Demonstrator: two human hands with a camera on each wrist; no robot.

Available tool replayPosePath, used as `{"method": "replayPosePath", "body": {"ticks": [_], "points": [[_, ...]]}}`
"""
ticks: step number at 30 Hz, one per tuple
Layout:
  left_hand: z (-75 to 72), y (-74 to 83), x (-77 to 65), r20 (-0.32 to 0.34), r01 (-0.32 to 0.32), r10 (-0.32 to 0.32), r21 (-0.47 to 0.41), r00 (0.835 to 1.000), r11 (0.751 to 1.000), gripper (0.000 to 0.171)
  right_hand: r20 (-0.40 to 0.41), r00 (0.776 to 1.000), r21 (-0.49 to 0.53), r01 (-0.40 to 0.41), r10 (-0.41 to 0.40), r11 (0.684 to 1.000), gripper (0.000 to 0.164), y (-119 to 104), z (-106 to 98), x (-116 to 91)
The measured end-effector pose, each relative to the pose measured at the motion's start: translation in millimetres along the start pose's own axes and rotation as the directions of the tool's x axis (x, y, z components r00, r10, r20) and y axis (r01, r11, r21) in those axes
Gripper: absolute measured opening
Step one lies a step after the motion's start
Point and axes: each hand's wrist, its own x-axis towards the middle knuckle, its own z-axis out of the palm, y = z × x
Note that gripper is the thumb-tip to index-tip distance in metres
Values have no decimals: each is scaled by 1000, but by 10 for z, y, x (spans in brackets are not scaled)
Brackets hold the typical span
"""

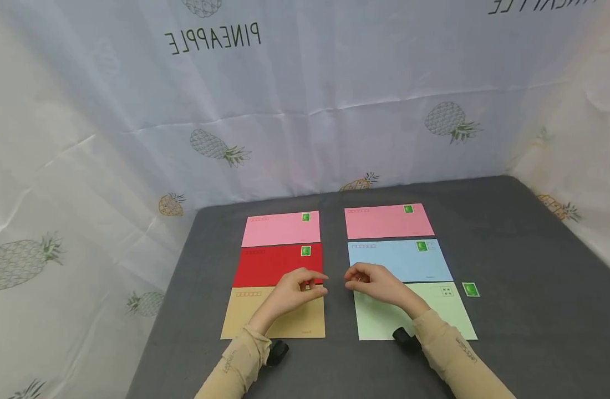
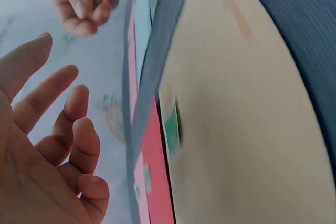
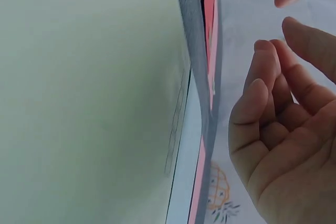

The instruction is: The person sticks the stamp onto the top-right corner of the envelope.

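My left hand (image 1: 297, 289) hovers over the tan envelope (image 1: 265, 318) and the lower edge of the red envelope (image 1: 265, 266), fingers loosely bent and holding nothing. A green stamp (image 2: 171, 129) on the tan envelope shows in the left wrist view; in the head view the hand hides it. Facing it across the gap, my right hand (image 1: 380, 284) is above the light green envelope (image 1: 385, 321) and the blue envelope (image 1: 395, 260). Its fingers are relaxed and bent, the thumb (image 3: 310, 40) apart from them, with nothing between. A loose green stamp (image 1: 471, 289) lies right of the light green envelope.
Two pink envelopes (image 1: 280, 230), one per column, lie at the back of the dark grey table (image 1: 335, 368). The pink, red and blue envelopes each bear a green stamp (image 1: 306, 251). The light green one shows a printed square (image 1: 447, 291). A pineapple-print curtain (image 1: 315, 72) surrounds the table.
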Motion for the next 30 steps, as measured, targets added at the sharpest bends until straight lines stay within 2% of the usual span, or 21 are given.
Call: {"method": "replayPosePath", "body": {"ticks": [6, 9, 12, 17, 21, 30], "points": [[216, 160, 163, 45, -65, 65, -9, 997, 998, 31, -11, 999, 9, -36, 37, 999, 23, 133, -145, -170], [325, 217, 214, 67, -69, 70, -17, 995, 997, 31, -26, 998, 20, -60, 61, 998, 25, 216, -216, -255], [418, 254, 246, 86, -67, 66, 10, 994, 998, 31, -40, 995, 31, -93, 95, 995, 26, 297, -280, -330], [519, 316, 293, 92, -85, 74, 128, 993, 988, 30, -84, 989, 35, -117, 119, 993, 30, 403, -418, -445], [600, 369, 324, 90, -94, 75, 226, 993, 970, 31, -103, 986, 35, -127, 130, 991, 33, 481, -550, -550], [762, 445, 345, 110, -94, 59, 346, 992, 933, 32, -130, 977, 40, -168, 172, 985, 32, 648, -774, -826]]}}
